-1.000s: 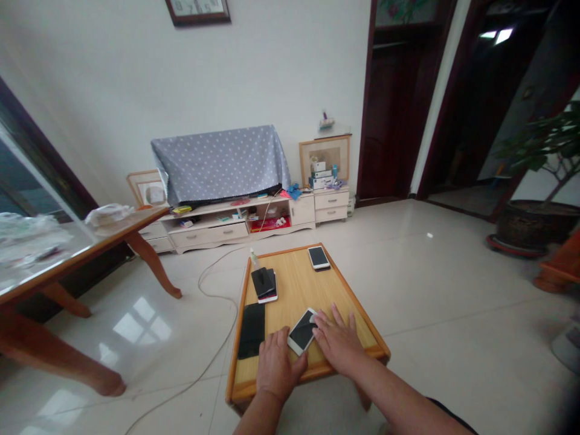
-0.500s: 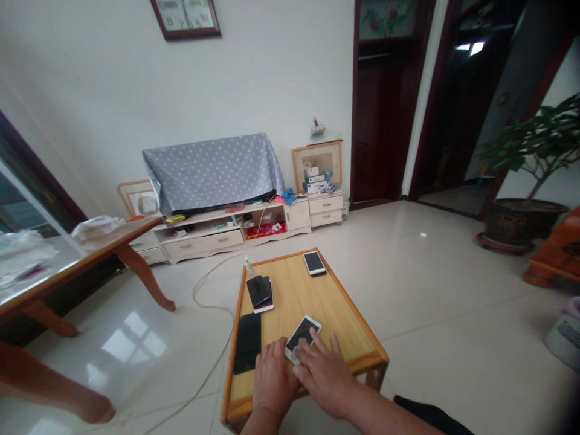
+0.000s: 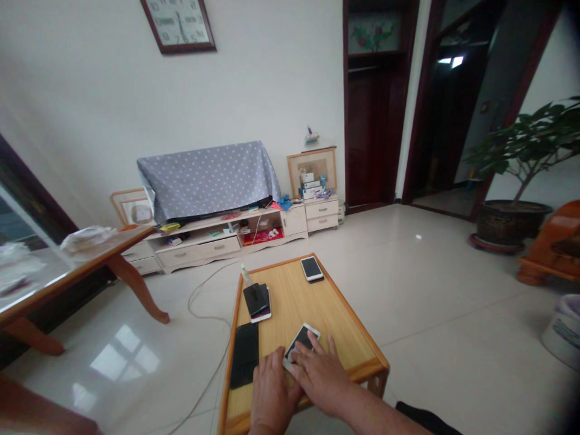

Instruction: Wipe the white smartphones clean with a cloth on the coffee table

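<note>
We have both hands on one white phone (image 3: pixel 301 337), which lies face up and slantwise on the counter (image 3: pixel 290 290), close to the near edge and about midway between the left and right edges. Our left hand (image 3: pixel 272 389) has its fingers side by side, the fingertips at the phone's left side; we cannot tell whether they pinch it. Our right hand (image 3: pixel 322 370) lies over the phone with its fingers spread, a few of them down on the screen, and one small pale thing (image 3: pixel 293 354) shows beneath them, too little of it to name.

Along the left edge we count one large black device (image 3: pixel 244 356), flat and just beside our left hand. Beyond it, toward the far left corner, we see one stack of what look like three phones: two dark ones (image 3: pixel 255 298) over one with a white rim (image 3: pixel 267 315). One small clear bottle (image 3: pixel 246 275) stands right behind that stack, near the corner. By the far right corner we count two more, one white phone (image 3: pixel 311 268) on top of one dark phone (image 3: pixel 319 280). Off the counter, we see one wall clock (image 3: pixel 181 25), one spotted cloth (image 3: pixel 211 181) and one potted plant (image 3: pixel 510 220)
</note>
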A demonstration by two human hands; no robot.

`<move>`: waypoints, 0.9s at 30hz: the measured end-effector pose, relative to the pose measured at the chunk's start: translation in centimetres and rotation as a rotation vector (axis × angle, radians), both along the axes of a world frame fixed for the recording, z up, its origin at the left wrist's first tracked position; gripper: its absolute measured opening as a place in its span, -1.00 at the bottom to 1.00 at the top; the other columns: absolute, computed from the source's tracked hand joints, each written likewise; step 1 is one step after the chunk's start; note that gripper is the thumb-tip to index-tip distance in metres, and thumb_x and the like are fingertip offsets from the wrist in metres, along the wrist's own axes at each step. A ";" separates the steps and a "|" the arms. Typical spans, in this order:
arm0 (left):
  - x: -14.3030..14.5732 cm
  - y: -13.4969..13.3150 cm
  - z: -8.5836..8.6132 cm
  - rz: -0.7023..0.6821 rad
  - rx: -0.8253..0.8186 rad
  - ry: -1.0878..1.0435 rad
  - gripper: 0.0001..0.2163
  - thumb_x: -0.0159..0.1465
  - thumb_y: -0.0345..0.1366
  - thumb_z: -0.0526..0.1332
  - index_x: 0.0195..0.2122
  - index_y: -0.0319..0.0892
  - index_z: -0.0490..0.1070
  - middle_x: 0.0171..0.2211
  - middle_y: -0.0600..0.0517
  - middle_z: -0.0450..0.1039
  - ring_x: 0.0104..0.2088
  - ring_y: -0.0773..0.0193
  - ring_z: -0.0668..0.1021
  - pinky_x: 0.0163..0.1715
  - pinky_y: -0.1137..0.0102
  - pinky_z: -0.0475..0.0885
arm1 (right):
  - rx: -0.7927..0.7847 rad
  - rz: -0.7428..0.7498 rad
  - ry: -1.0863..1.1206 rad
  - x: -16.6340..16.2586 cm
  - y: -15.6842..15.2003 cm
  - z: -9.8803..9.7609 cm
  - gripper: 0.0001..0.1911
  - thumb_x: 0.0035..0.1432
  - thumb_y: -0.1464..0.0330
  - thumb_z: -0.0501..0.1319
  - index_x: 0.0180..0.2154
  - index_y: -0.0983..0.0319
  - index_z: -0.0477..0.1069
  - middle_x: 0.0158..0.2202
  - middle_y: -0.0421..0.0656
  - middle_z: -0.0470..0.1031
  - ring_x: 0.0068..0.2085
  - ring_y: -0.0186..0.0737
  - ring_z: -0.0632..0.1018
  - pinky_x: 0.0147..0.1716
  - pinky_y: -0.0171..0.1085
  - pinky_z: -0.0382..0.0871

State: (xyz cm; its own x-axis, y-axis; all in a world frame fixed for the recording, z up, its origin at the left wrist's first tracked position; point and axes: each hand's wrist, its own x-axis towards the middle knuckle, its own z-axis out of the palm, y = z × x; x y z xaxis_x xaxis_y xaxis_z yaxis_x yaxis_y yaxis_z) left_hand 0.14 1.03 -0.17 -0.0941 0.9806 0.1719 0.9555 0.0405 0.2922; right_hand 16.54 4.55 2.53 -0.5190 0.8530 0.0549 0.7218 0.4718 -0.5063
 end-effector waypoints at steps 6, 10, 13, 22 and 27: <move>0.0 0.0 0.1 0.010 -0.030 0.022 -0.53 0.24 -0.23 0.13 0.19 -0.19 0.26 0.13 -0.15 0.41 0.13 0.10 0.41 0.11 0.29 0.18 | -0.018 -0.019 -0.004 -0.9 0.3 0.7 -0.49 0.43 0.08 -0.19 0.27 -0.07 0.24 0.33 -0.22 0.25 0.43 0.09 -0.05 0.29 0.38 -0.43; -0.2 0.1 -0.3 0.016 -0.046 0.018 -0.52 0.23 -0.32 0.11 0.21 -0.16 0.24 0.18 -0.13 0.38 0.15 0.11 0.40 0.13 0.29 0.17 | -0.018 0.098 0.032 -1.3 0.3 0.5 -0.50 0.45 0.13 -0.22 0.31 -0.11 0.17 0.33 -0.27 0.27 0.43 0.03 -0.04 0.30 0.35 -0.40; -0.2 0.1 -0.5 0.012 -0.007 -0.005 -0.44 0.23 -0.11 0.17 0.23 -0.19 0.22 0.14 -0.17 0.40 0.13 0.05 0.41 0.13 0.26 0.18 | -0.024 -0.072 -0.027 -1.1 1.9 0.2 -0.48 0.45 0.17 -0.24 0.24 -0.08 0.29 0.33 -0.28 0.25 0.43 0.08 -0.07 0.28 0.38 -0.43; -0.4 0.0 -0.4 0.013 -0.051 0.009 -0.48 0.21 -0.34 0.10 0.23 -0.18 0.20 0.15 -0.15 0.39 0.15 0.11 0.39 0.12 0.29 0.15 | -0.034 0.147 0.002 -1.4 -0.8 -0.4 -0.48 0.44 0.13 -0.19 0.34 -0.04 0.11 0.36 -0.19 0.20 0.42 0.08 0.00 0.28 0.37 -0.46; -0.2 0.1 -0.4 -0.003 0.007 -0.004 -0.44 0.22 -0.05 0.17 0.20 -0.20 0.23 0.09 -0.16 0.42 0.11 0.04 0.41 0.09 0.26 0.20 | -0.053 -0.060 -0.070 1.3 1.2 -0.1 -0.50 0.42 0.14 -0.17 0.26 -0.02 0.27 0.36 -0.24 0.20 0.43 0.11 -0.09 0.27 0.38 -0.50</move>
